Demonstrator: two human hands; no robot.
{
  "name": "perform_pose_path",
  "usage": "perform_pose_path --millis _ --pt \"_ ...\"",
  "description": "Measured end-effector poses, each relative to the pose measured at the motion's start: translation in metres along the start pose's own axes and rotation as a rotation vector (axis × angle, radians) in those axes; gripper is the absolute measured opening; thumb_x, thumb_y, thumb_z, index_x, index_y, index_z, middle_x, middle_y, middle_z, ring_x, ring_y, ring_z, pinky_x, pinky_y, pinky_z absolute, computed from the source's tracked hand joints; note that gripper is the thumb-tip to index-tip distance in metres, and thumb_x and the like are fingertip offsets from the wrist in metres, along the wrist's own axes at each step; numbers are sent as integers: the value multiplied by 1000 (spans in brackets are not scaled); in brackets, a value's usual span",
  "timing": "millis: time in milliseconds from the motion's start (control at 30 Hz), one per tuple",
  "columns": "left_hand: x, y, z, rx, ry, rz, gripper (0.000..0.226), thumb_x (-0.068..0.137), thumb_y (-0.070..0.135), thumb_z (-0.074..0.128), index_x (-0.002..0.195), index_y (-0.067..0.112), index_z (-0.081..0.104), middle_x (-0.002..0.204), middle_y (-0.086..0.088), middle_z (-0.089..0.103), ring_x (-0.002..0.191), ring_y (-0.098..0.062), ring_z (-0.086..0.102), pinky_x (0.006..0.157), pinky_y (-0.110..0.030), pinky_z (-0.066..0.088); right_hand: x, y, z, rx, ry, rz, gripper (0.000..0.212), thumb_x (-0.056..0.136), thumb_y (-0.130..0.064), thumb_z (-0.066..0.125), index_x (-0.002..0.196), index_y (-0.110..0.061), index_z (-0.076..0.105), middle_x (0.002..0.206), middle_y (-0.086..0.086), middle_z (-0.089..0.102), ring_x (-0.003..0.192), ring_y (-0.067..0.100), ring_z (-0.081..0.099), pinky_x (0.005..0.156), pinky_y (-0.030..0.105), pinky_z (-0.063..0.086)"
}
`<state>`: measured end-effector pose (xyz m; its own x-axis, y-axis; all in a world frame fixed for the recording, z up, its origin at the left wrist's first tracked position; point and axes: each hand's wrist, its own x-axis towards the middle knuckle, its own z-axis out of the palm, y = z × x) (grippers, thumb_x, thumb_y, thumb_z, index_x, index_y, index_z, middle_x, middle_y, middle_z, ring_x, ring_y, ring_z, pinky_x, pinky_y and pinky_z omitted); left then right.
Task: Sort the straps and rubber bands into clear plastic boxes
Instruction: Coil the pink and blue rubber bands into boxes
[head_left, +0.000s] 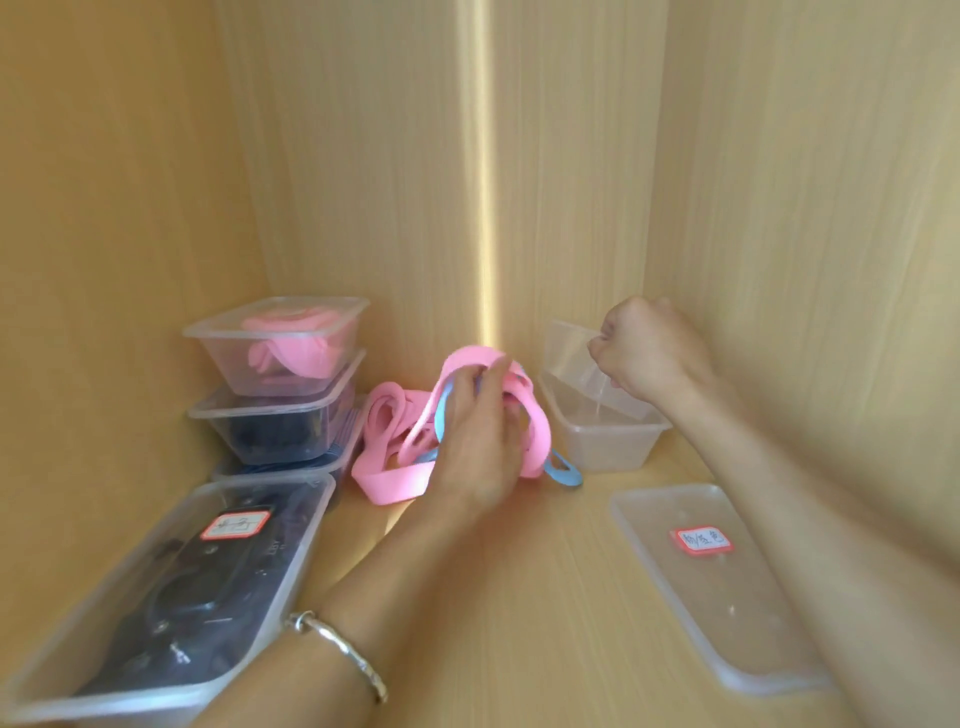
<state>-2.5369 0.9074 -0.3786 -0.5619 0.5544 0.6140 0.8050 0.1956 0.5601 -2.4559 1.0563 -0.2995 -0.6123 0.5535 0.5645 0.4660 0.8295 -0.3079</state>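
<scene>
**Left hand in the pink bands, right hand at the open box**

At the near left, a lidded clear box holds dark items and carries a red-bordered label. Behind it stands a stack of clear boxes. The top box holds pink bands and the middle box dark contents; what the bottom one holds is hard to tell.

In the centre a loose pile of pink bands lies on the wooden surface, with a blue band showing at its right edge. The left hand, a silver bracelet on its wrist, has its fingers curled around a bunch of pink and blue loops, lifted above the pile.

Just right of the pile is an open clear box. Above it, the right hand is a closed fist pinching a tilted clear plastic piece; what it is cannot be told. At the near right a labelled lid lies flat.
</scene>
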Motion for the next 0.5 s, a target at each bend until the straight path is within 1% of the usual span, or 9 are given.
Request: perform_pose_path --millis 67,100,133,167,233,300,367,433,500 --pt "-3 -13 5 250 -260 -25 50 96 21 41 145 18 36 137 -10 40 123 -27 43 101 -30 34 -1 -4 -3 -5 23 -21 18 85 -17 54 75 -7 65 81 18 68 78 36 64 63 32 48" --pt "-5 -19 8 352 -360 -56 53 94 32 38 146 22 35 141 -10 39 127 -29 41 103 -34 34 -2 -5 -4 -9 37 -32 18 86 -17 54 78 -6 66 83 19 67 79 37 62 61 31 44" --pt "-7 -21 8 424 -409 -70 58 91 38 33 147 26 32 143 -9 39 127 -31 42 102 -37 36 -3 -7 -6 -12 51 -44 18 87 -17 54 80 -6 67 84 19 66 79 37 61 61 31 41" --pt "-8 -18 6 496 -412 -82 60 89 39 32 148 29 29 143 -9 39 124 -33 45 99 -39 39 -5 -8 -9 -11 66 -59 19 88 -17 53 82 -6 67 85 19 65 80 38 60 61 31 40" --pt "-5 -6 2 603 -350 -77 54 94 29 36 148 31 28 138 -8 45 116 -34 51 90 -38 42 -9 -11 -15 20 79 -82 18 89 -18 53 85 -9 69 83 16 66 80 37 61 62 32 43" --pt "-2 10 -4 659 -284 -79 48 94 21 38 142 28 38 126 -7 54 110 -32 56 80 -35 42 -14 -16 -26 83 71 -95 16 88 -18 55 81 -16 69 75 8 65 78 34 61 61 30 43" --pt "-1 33 -14 720 -290 -100 37 94 20 42 130 25 48 117 -7 59 105 -30 58 72 -30 38 -21 -20 -43 135 48 -117 16 86 -22 59 73 -21 68 67 0 63 74 28 62 60 30 44" --pt "1 59 -34 704 -312 -139 27 93 23 44 117 22 58 113 -7 61 99 -30 57 72 -30 36 -33 -20 -60 190 49 -140 17 84 -27 64 69 -23 68 63 -6 64 71 22 62 62 30 47" --pt "3 82 -64 639 -223 -156 21 92 28 44 96 17 62 104 -8 63 87 -31 54 71 -29 38 -52 -14 -72 327 49 -135 19 83 -32 68 66 -25 68 60 -5 66 67 17 63 63 29 47"
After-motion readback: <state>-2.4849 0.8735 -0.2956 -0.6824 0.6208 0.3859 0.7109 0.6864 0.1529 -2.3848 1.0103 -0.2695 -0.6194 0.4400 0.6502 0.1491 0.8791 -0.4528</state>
